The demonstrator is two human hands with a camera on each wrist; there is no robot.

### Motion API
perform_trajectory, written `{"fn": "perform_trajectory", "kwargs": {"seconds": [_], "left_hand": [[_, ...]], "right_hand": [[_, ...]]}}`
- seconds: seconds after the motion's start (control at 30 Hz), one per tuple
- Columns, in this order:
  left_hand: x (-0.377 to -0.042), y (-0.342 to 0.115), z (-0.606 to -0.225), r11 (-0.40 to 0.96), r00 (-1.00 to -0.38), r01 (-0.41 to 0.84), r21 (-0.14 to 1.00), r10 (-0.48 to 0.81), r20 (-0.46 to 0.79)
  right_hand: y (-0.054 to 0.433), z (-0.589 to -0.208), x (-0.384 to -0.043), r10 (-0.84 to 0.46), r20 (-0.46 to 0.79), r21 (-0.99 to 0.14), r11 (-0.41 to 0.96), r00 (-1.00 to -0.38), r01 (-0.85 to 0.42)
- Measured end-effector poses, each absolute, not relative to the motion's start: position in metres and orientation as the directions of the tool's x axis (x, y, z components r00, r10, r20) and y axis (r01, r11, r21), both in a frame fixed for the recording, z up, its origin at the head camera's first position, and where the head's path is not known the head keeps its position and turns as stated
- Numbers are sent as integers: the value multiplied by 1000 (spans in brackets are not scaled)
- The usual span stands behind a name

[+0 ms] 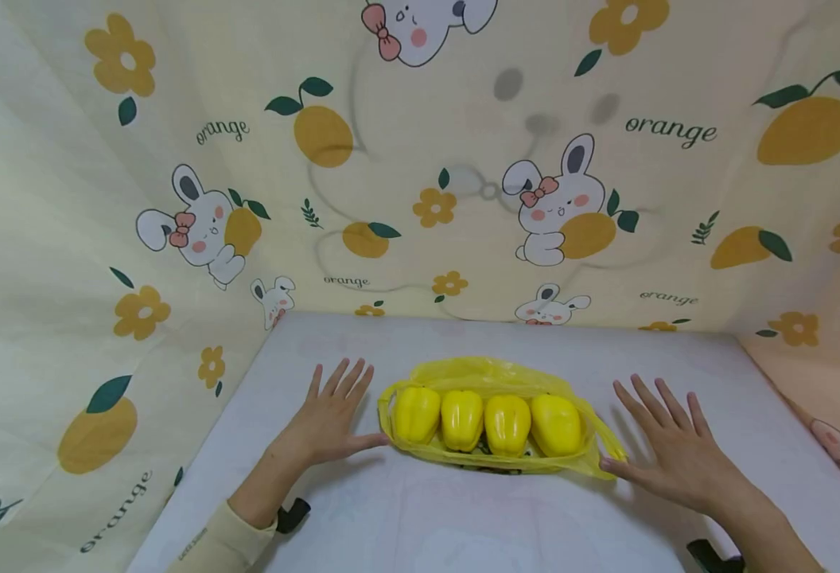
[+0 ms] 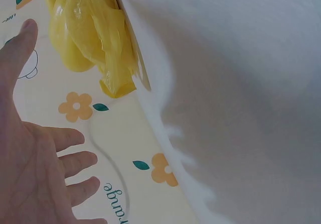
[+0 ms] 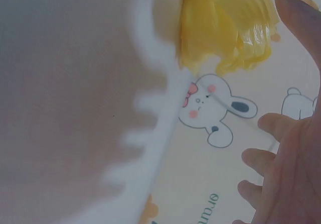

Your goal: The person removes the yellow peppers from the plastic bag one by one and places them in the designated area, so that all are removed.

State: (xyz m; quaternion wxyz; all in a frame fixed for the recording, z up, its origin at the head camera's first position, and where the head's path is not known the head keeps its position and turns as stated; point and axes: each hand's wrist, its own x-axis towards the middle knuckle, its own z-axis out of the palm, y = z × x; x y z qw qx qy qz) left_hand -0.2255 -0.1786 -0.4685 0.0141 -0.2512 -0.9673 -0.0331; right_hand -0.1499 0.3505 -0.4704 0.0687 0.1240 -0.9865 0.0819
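Observation:
Several yellow bell peppers [image 1: 508, 424] lie side by side in a row inside an open yellow plastic bag [image 1: 480, 369]. The bag rests on the white tabletop, its ends pointing left and right. To its left, my left hand [image 1: 328, 415] is held with fingers straight and spread, the thumb near the bag's left end. My right hand [image 1: 681, 461] spreads its fingers on the other side, with the thumb near the bag's right end. Neither hand holds anything. Both wrist views show the crumpled bag [image 2: 113, 43] beyond the thumb; whether a thumb touches it I cannot tell.
A white table [image 1: 477, 525] spreads under everything. Cream cloth [image 1: 420, 263] printed with rabbits, oranges and flowers rises behind it and at both sides. A black piece [image 1: 293, 516] sits at the left wrist, another [image 1: 713, 557] at the right.

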Motion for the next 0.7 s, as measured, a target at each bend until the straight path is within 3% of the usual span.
{"fn": "perform_trajectory", "kwargs": {"seconds": [0.2, 0.7], "left_hand": [[-226, -175, -468, 868, -870, 493, 56, 492, 34], [-224, -160, -464, 844, -847, 530, 80, 531, 6]], "right_hand": [[350, -472, -150, -258, 190, -152, 946, -947, -288], [329, -460, -155, -273, 134, -213, 931, -953, -296]]}}
